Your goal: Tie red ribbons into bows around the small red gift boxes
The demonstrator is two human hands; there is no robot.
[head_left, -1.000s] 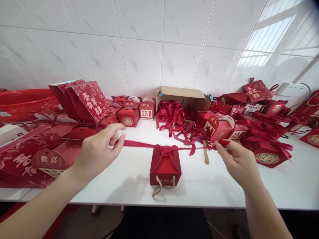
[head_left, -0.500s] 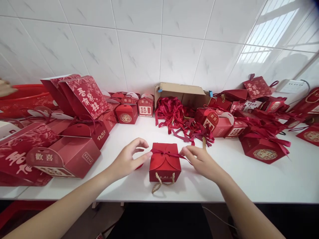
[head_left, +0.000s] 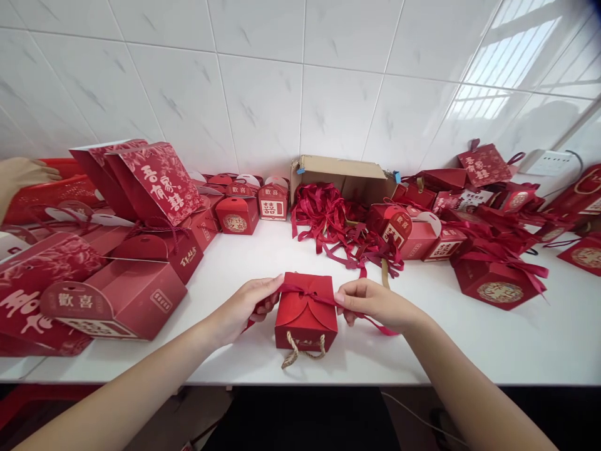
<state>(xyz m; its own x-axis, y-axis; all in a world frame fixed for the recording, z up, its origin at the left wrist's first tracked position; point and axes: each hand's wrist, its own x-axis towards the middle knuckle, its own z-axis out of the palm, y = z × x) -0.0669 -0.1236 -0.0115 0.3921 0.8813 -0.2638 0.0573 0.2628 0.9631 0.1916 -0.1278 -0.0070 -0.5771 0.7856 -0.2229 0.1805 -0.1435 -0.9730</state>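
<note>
A small red gift box (head_left: 306,319) with curved top flaps and a twisted rope handle (head_left: 292,358) at its front stands on the white table near the front edge. Across its top runs a dark red ribbon (head_left: 306,292), threaded through the flaps' slots. On the box's left side, my left hand (head_left: 251,307) pinches one end of the ribbon, thumb near the top edge. Opposite it, my right hand (head_left: 370,302) grips the other end close to the box, and the ribbon's tail hangs below the fingers onto the table.
A heap of red ribbons (head_left: 323,213) spills from a cardboard box (head_left: 345,166) at the back. Red gift boxes (head_left: 117,288) crowd the left, and ribboned boxes (head_left: 500,285) the right. Another person's hand (head_left: 23,175) rests at a red basket (head_left: 51,197), far left.
My left hand has closed from spread fingers onto the ribbon. The right hand holds its ribbon end closer to the box. Another person's hand has come further into view at the basket.
</note>
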